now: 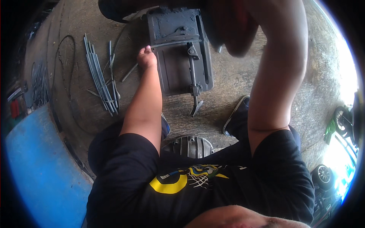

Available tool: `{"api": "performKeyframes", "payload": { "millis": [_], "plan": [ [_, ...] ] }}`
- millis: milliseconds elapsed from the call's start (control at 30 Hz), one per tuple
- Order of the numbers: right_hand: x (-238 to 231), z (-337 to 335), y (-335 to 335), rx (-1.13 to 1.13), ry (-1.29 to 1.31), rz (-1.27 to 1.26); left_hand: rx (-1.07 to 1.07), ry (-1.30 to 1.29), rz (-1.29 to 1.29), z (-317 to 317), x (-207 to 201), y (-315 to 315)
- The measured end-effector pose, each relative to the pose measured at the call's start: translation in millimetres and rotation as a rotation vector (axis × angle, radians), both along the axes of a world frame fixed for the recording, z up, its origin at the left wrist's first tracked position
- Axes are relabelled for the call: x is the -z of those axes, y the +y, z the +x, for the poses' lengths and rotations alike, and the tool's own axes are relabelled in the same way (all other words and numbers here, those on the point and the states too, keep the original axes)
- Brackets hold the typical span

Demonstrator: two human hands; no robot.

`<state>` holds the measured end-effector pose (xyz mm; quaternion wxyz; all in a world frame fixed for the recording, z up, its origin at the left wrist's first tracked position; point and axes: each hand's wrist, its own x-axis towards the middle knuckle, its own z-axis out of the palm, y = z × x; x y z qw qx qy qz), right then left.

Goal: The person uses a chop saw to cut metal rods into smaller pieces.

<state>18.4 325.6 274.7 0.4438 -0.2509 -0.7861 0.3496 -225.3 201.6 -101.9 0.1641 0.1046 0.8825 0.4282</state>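
My left hand (147, 57) is closed at the left edge of a dark grey metal panel (173, 72), its fingers pinching the end of a thin metal rod (175, 43). That rod lies across the panel. A slim bar with a bracket (193, 52) runs down the panel's right half and ends in a small angled tab. My right forearm is raised close to the camera. The right hand (238, 28) is a dark, blurred shape at the top, and its fingers cannot be made out. Beside it, a large dark object (148, 7) covers the panel's far end.
A bundle of cut metal rods (99, 78) lies left on the worn board floor (235, 78), near a dark looped cable (57, 49). A ribbed metal cover (192, 147) sits between my feet. A blue sheet (42, 163) stands lower left; wheels (324, 176) show at right.
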Motion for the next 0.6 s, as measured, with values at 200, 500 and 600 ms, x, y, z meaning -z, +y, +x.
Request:
{"api": "performKeyframes", "payload": {
  "millis": [200, 500, 600],
  "plan": [
    [34.8, -6.6, 0.2, 0.404, -0.175, 0.025, -0.151, -0.069, -0.073, 25.0, -24.7, -30.0],
    [69.5, 19.7, -72.8, 0.492, -0.227, -0.148, -0.09, -0.474, -0.218, 97.6, -58.4, -54.2],
    [105.3, 45.9, -75.1, 0.456, -0.192, -0.071, 0.198, -0.289, -0.3, 158.2, -39.3, -59.7]
  ]
}}
